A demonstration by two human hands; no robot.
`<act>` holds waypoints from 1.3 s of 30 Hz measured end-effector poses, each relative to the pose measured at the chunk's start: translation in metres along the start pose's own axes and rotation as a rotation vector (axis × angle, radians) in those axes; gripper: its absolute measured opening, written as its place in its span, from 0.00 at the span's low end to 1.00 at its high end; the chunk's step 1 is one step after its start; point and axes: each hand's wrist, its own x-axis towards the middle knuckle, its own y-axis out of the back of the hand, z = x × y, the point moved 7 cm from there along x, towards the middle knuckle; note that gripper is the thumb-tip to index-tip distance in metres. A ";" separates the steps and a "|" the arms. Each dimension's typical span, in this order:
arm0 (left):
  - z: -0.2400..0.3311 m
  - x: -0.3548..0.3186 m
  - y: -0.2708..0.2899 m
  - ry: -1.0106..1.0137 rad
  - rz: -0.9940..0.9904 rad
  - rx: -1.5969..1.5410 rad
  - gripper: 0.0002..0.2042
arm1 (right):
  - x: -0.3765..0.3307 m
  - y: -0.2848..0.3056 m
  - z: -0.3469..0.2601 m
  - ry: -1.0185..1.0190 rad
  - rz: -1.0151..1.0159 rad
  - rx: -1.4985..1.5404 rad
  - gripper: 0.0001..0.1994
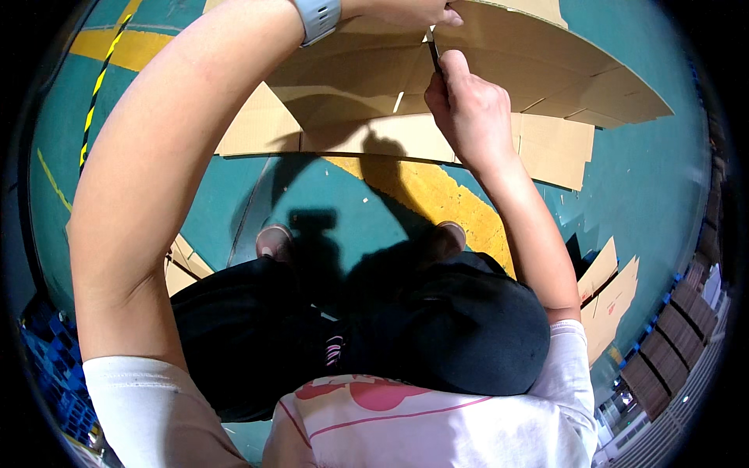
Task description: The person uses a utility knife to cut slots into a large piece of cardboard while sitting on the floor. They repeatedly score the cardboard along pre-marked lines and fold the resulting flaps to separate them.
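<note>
A large brown cardboard sheet [351, 78], creased and slotted, stands raised at the top of the view, with flat flaps along its near side. My left hand [417, 11] is at its upper edge, fingers closed on the board; the frame cuts off part of this hand. In my right fist [474, 97] is a slim dark box cutter [434, 54], thumb along its handle. Its bright tip meets the cardboard just below my left hand. A grey watch [317, 17] is on my left wrist.
Green floor [343, 187] with a yellow band [437, 191] runs beneath me, scattered with small scraps. Cut cardboard pieces [612, 300] lie at right. Stacked brown bundles [671, 343] stand farther right, blue plastic pallets [58, 374] at lower left. Black-yellow tape [97, 90] marks the left.
</note>
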 end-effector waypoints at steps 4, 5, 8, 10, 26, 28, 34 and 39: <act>0.000 -0.003 0.001 -0.004 0.027 -0.076 0.11 | -0.004 -0.005 0.003 -0.020 -0.007 0.004 0.08; -0.001 -0.003 0.000 0.003 0.020 -0.111 0.11 | -0.006 -0.005 0.002 -0.027 -0.011 0.003 0.08; 0.000 -0.003 0.001 0.013 0.011 -0.115 0.10 | -0.012 -0.009 0.003 -0.046 -0.022 0.003 0.08; 0.002 -0.003 0.002 0.017 0.013 -0.096 0.10 | -0.015 -0.009 0.002 -0.056 -0.033 0.015 0.08; 0.002 -0.005 0.007 0.065 -0.005 -0.065 0.12 | -0.024 0.007 -0.008 -0.020 0.023 0.109 0.10; 0.000 -0.002 0.001 0.030 0.035 -0.034 0.12 | -0.020 0.006 -0.006 -0.033 0.006 0.136 0.10; 0.001 0.000 0.000 0.012 0.010 -0.047 0.12 | -0.014 -0.003 -0.001 -0.071 0.003 0.097 0.10; 0.008 -0.006 0.008 0.018 -0.013 -0.047 0.12 | -0.005 -0.005 0.000 -0.077 0.045 0.108 0.09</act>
